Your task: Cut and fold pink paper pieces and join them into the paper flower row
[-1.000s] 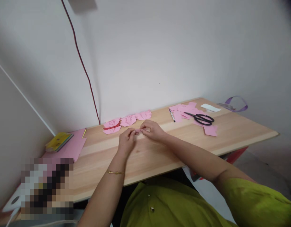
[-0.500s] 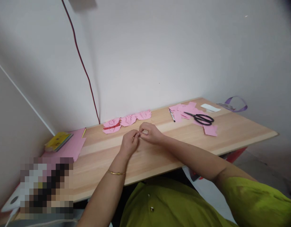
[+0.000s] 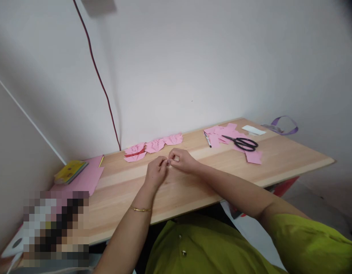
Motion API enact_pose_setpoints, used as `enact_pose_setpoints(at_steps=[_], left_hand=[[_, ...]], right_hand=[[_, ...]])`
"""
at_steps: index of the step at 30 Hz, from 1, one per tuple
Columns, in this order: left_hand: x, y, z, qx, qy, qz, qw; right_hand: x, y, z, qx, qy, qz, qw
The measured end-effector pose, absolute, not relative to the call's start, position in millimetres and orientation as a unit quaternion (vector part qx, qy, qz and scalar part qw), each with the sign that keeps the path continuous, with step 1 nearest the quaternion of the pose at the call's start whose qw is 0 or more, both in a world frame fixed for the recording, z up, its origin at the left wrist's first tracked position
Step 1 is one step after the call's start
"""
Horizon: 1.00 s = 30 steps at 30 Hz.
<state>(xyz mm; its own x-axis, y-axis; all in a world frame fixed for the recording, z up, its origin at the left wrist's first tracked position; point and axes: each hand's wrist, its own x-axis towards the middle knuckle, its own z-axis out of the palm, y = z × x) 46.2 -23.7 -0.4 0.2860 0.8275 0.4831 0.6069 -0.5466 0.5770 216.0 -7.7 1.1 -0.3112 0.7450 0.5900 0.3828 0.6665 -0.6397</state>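
Observation:
My left hand (image 3: 156, 172) and my right hand (image 3: 182, 160) meet fingertip to fingertip above the middle of the wooden table (image 3: 193, 182). Both pinch a tiny piece of pink paper (image 3: 168, 162) that is almost hidden by the fingers. A gold bangle sits on my left wrist. Just beyond the hands lies a row of folded pink paper pieces (image 3: 154, 145) near the wall.
Black scissors (image 3: 242, 142) lie on a scatter of pink paper scraps (image 3: 224, 134) at the right, with a pen (image 3: 207, 139) beside them. A white slip (image 3: 253, 130) and purple ribbon (image 3: 283, 125) lie far right. A pink sheet (image 3: 88, 176) and yellow booklet (image 3: 69, 170) lie left.
My hands have drawn closer together, and the small pink piece seen between the fingers a second ago is now pinched tight and mostly hidden.

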Motion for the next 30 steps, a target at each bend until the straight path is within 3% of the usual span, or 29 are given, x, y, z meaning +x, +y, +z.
enact_pose_setpoints(at_steps=[7, 14, 22, 25, 30], left_hand=[[46.5, -25.6, 2.6, 0.808, 0.449, 0.366, 0.108], [35.8, -24.9, 13.7, 0.752, 0.476, 0.438, 0.129], [20.1, -7.3, 4.7, 0.627, 0.495, 0.558, 0.227], [23.2, -8.0, 3.6, 0.645, 0.489, 0.534, 0.245], [36.0, -19.8, 8.1, 0.734, 0.465, 0.456, 0.191]], right_hand=[[214.5, -7.7, -0.7, -0.362, -0.792, 0.184, 0.455], [223.3, 0.4, 1.0, -0.391, -0.772, 0.183, 0.466], [240.6, 6.9, 8.1, -0.452, -0.727, 0.186, 0.482], [237.0, 4.6, 8.7, -0.42, -0.739, 0.167, 0.499], [223.8, -1.9, 4.6, -0.319, -0.807, 0.111, 0.484]])
